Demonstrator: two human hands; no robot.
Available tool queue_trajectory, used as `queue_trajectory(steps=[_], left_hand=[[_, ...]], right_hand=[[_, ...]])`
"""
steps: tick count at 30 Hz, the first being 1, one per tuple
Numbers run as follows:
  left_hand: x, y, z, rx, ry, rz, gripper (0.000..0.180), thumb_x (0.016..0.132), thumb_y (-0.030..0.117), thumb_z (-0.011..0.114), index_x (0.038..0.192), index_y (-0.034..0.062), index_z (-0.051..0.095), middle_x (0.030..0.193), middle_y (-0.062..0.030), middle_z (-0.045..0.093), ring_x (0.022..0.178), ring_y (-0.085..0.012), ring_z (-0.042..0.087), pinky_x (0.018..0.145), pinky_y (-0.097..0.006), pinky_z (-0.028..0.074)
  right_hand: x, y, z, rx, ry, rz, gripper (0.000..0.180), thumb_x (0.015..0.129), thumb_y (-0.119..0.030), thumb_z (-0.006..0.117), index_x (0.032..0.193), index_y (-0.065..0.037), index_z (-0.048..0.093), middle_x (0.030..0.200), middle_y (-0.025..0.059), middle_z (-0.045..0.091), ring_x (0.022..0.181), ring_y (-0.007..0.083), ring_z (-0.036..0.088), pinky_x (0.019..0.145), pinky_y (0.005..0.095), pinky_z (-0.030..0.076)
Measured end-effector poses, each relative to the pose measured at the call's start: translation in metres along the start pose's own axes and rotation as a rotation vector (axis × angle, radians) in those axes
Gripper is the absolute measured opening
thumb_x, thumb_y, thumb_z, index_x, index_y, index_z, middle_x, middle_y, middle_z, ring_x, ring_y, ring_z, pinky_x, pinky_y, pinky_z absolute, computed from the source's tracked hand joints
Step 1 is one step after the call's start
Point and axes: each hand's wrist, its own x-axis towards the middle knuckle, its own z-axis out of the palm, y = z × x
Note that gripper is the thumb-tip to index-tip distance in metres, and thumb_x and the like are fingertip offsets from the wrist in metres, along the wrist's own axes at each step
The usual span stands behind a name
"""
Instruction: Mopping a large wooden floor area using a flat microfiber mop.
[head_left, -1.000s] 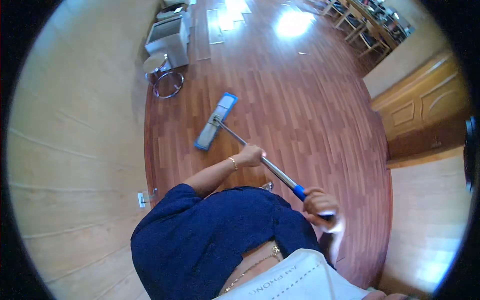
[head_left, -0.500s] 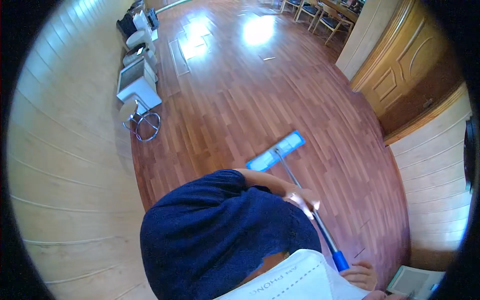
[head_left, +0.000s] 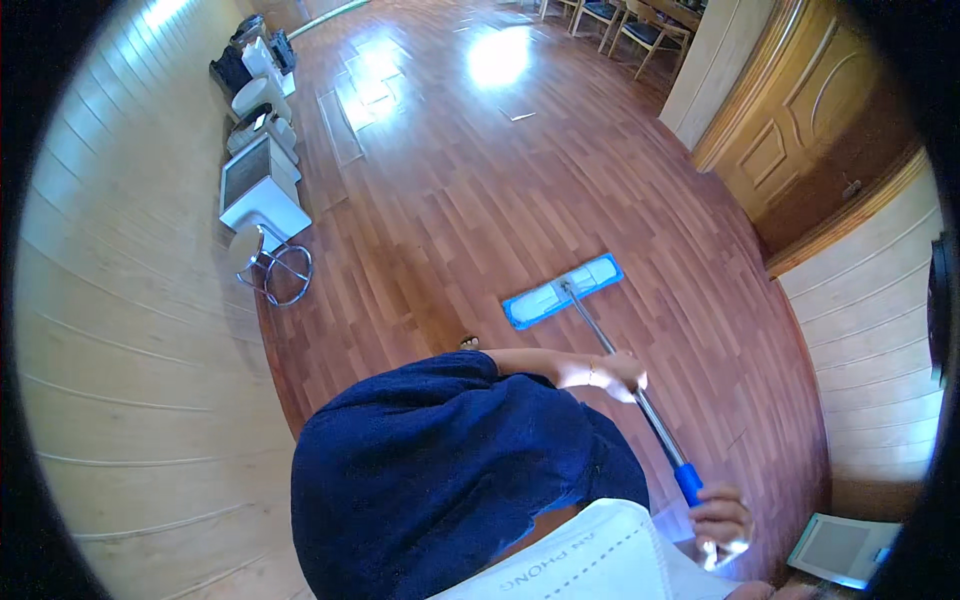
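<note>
A flat mop (head_left: pixel 545 302) with a blue-edged, pale rectangular head lies on the wood-plank floor, angled up toward the right. From its center a metal pole slants back toward me on the right, ending in a blue grip. My left hand (head_left: pixel 622 374) is closed around the middle of the pole, a thin bracelet at its wrist. At the blue grip my right hand (head_left: pixel 722 522) has its fingers curled round the upper end; its palm is partly hidden. My dark blue sleeve (head_left: pixel 450 440) fills the lower middle, with a foot (head_left: pixel 469 342) showing just past it.
Along the left wall stand a round stool (head_left: pixel 272 265) with chrome legs, a white cabinet (head_left: pixel 262 190) and several pale items. A wooden door (head_left: pixel 815 120) is on the right, chairs (head_left: pixel 648 32) at the far right. A pale framed panel (head_left: pixel 845 550) sits low on the right.
The mop head has shifted slightly right and away, and both hands have moved a little with the pole. A foot now shows beyond my sleeve. The whole view has turned slightly.
</note>
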Motion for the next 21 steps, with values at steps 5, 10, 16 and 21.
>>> queue_trajectory(steps=[5, 10, 16, 21], left_hand=[[-0.034, -0.065, -0.035, 0.092, 0.028, -0.232, 0.012, 0.064, 0.023, 0.061, 0.062, 0.0115, 0.061, 0.066, -0.0111, 0.062, 0.069, -0.0344, 0.062, 0.062, -0.049, 0.046], [-0.085, -0.147, -0.055, 0.127, 0.318, -0.379, 0.017, 0.065, 0.021, 0.061, 0.058, 0.0117, 0.048, 0.062, -0.0077, 0.052, 0.065, -0.0300, 0.057, 0.059, -0.045, 0.042], [-0.176, -0.187, -0.073, 0.234, 0.487, -0.518, 0.015, 0.060, 0.023, 0.064, 0.061, 0.0118, 0.054, 0.061, -0.0097, 0.055, 0.065, -0.0292, 0.058, 0.058, -0.040, 0.042], [-0.256, -0.199, -0.078, 0.157, 0.567, -0.728, 0.033, 0.071, 0.032, 0.072, 0.057, 0.0101, 0.051, 0.066, -0.0096, 0.058, 0.072, -0.0313, 0.059, 0.062, -0.043, 0.046]], right_hand=[[0.038, 0.046, 0.076, -0.006, 0.342, 0.140, 0.030, 0.077, -0.034, 0.070, 0.075, -0.005, 0.062, 0.067, 0.0112, 0.063, 0.070, 0.0306, 0.062, 0.068, 0.0417, 0.050], [0.086, 0.105, 0.111, 0.091, 0.205, 0.138, 0.022, 0.076, -0.028, 0.068, 0.073, -0.007, 0.061, 0.070, 0.0073, 0.064, 0.077, 0.0300, 0.064, 0.079, 0.0451, 0.047], [0.126, 0.143, 0.153, 0.354, -0.086, 0.147, 0.014, 0.065, -0.018, 0.067, 0.067, -0.005, 0.060, 0.072, 0.0084, 0.062, 0.085, 0.0310, 0.064, 0.087, 0.0467, 0.043], [0.161, 0.155, 0.181, 0.455, -0.389, 0.128, 0.012, 0.072, -0.012, 0.067, 0.071, -0.004, 0.059, 0.081, 0.0097, 0.063, 0.096, 0.0309, 0.062, 0.094, 0.0479, 0.039]])
